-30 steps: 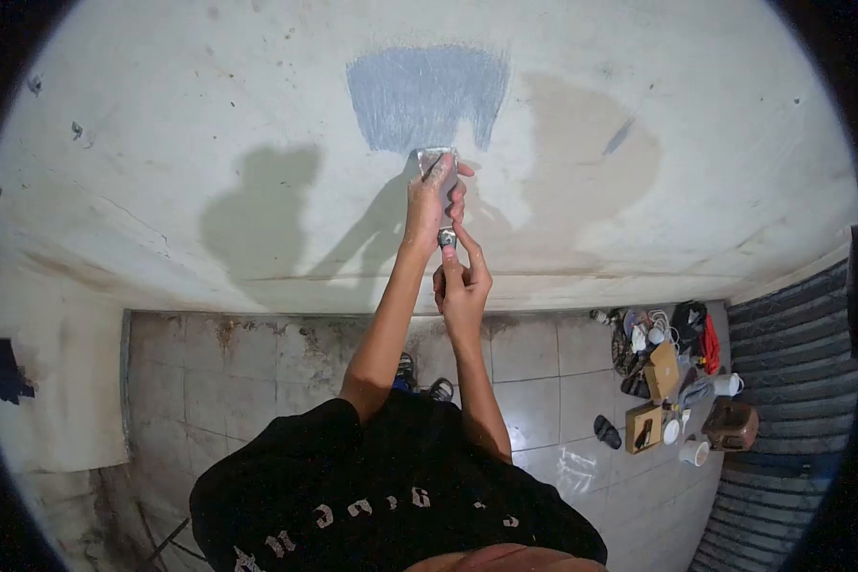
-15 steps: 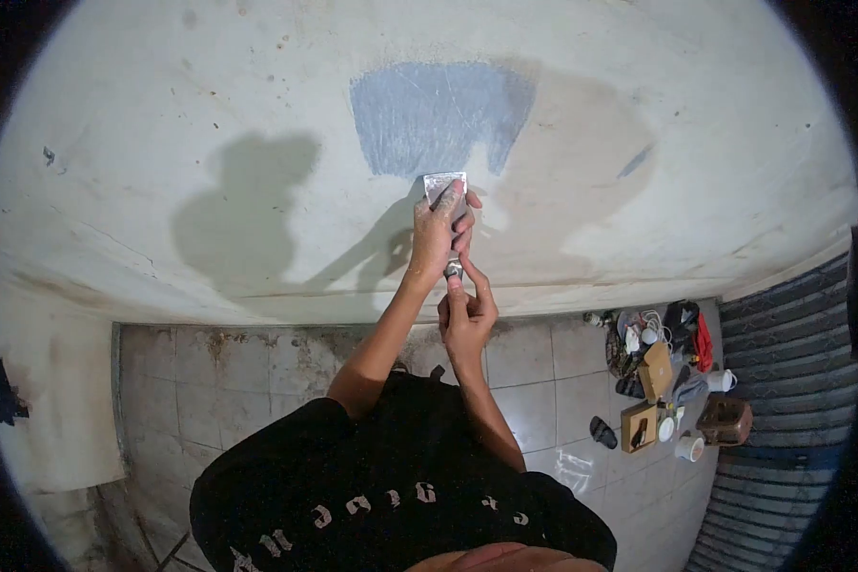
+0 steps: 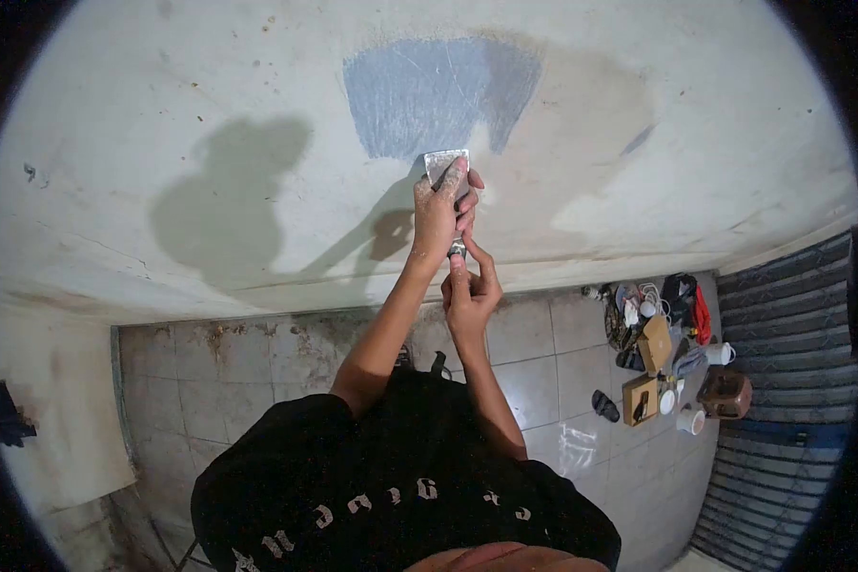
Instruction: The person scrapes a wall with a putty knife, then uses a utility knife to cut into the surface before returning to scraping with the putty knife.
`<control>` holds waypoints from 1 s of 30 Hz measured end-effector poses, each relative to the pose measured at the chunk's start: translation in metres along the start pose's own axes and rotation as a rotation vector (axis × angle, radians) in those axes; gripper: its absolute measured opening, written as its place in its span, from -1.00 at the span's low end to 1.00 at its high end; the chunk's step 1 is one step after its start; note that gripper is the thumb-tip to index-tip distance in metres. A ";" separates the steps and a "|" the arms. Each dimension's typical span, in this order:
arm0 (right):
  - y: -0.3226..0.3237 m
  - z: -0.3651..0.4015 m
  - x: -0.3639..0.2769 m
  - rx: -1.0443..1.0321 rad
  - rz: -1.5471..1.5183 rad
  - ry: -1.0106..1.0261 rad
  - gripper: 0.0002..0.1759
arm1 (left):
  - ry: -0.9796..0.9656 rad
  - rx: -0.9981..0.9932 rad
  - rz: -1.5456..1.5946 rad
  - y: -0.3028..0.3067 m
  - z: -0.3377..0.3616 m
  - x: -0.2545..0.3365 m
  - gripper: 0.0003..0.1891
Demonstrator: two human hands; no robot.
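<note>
A scraper (image 3: 438,163) with a flat metal blade lies against the pale wall (image 3: 257,86). Its blade edge meets the lower border of a blue-grey patch (image 3: 415,95). My left hand (image 3: 435,221) is closed round the upper part of the scraper, thumb pressed along the blade; dust coats its fingers. Below it, my right hand (image 3: 471,297) grips the handle, thumb on top. Most of the handle is hidden by both hands. Shadows of my head and arms fall on the wall.
On the tiled floor (image 3: 529,381) at right stand cardboard boxes (image 3: 654,341), white tubs (image 3: 691,420), a brown stool or bin (image 3: 726,394) and a black sandal (image 3: 605,406). A ribbed metal shutter (image 3: 782,362) closes the right side. A dark mark (image 3: 8,415) shows at far left.
The wall patch, both hands and the scraper appear slightly higher in view, as the camera has tilted. The blade is still at the patch's lower border, and both grips look the same.
</note>
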State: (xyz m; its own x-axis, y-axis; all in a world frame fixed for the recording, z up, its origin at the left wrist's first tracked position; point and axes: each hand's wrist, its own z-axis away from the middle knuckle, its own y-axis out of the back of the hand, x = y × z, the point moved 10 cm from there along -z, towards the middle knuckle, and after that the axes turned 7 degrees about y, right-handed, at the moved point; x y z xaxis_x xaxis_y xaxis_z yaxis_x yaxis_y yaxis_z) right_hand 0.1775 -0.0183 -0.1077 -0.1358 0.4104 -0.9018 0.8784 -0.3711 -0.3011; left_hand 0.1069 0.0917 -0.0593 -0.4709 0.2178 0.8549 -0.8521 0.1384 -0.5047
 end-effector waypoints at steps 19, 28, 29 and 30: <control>-0.007 -0.012 -0.034 0.035 0.042 0.016 -0.64 | 0.014 -0.046 0.025 -0.021 -0.001 0.025 -0.59; -0.007 -0.010 -0.038 0.007 0.079 -0.049 -0.64 | 0.011 -0.028 0.051 -0.021 0.002 0.029 -0.60; -0.007 -0.006 -0.034 0.008 0.105 -0.052 -0.63 | 0.036 -0.005 0.034 -0.014 0.003 0.022 -0.60; -0.006 -0.007 -0.032 0.001 0.095 -0.066 -0.63 | 0.021 -0.008 0.034 -0.014 0.002 0.022 -0.60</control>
State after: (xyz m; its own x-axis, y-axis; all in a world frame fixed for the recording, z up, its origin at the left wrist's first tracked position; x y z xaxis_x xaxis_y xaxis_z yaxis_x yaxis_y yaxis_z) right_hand 0.1798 -0.0239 -0.0749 -0.0814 0.3178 -0.9446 0.8884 -0.4065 -0.2133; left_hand 0.1078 0.0931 -0.0334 -0.4944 0.2430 0.8346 -0.8339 0.1386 -0.5343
